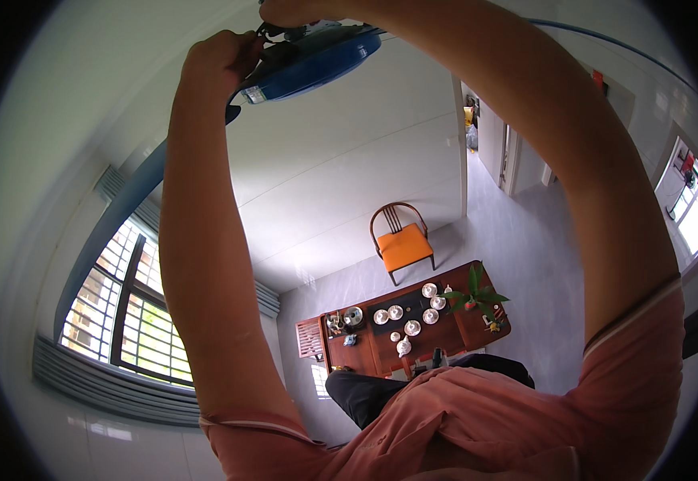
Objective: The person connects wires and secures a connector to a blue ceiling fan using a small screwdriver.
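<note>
Both my arms are raised to a blue ceiling fan at the top of the view, its round body hanging with a small pale label on the lower edge. My left hand is closed at the fan's left side, fingertips pinched at a small dark part. Close beside it, my right hand is closed too, above the fan body and partly cut off by the frame's upper edge. What the fingers hold is too dark and small to name. One long blue blade passes behind my left forearm; another blade extends to the right.
Far below stands a wooden tea table with several white lidded cups, a teapot and a green potted plant. Behind it is a chair with an orange seat. A barred window is at left, a doorway at upper right.
</note>
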Available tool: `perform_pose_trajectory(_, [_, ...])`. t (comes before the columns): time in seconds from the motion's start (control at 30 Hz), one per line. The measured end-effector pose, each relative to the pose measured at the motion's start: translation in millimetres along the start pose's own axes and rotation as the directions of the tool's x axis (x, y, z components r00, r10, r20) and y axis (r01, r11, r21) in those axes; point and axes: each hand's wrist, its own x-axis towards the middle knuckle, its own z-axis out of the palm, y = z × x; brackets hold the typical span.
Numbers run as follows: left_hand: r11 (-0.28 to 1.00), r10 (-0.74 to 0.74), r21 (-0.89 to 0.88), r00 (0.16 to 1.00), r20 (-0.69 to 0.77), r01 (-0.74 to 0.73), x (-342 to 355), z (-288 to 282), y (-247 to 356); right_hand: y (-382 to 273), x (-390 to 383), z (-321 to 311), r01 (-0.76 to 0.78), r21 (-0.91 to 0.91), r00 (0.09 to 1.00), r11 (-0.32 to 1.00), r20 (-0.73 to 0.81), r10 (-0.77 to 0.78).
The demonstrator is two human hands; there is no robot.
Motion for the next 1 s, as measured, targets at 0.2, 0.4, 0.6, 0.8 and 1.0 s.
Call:
perform_pose_trajectory(0.2, [0.896,0.155,0.415,0.987,0.051,-0.162,-38,16,7,-1,-27,-18,0.074,0.007,0.994,0.997,0.079,-0.074])
perform_pose_trajectory(0.4, [0.714,0.37,0.581,0.915,0.159,-0.39,-38,-5,6,-20,-40,-53,-0.476,0.613,0.856,0.631,0.157,0.493])
perform_pose_trajectory(0.6, [0.919,0.286,0.249,0.952,0.109,-0.305,-33,-5,6,-28,-33,-40,-0.407,0.665,0.836,0.626,-0.005,0.549])
perform_pose_trajectory(0.8, [0.995,0.102,0.001,0.987,0.128,-0.103,-34,-9,11,-29,-16,-23,-0.399,0.652,0.869,0.645,0.043,0.494])
perform_pose_trajectory(1.0, [0.987,0.082,0.136,0.996,0.033,-0.086,-55,16,5,-29,-19,-13,-0.461,0.717,0.767,0.523,0.025,0.641])
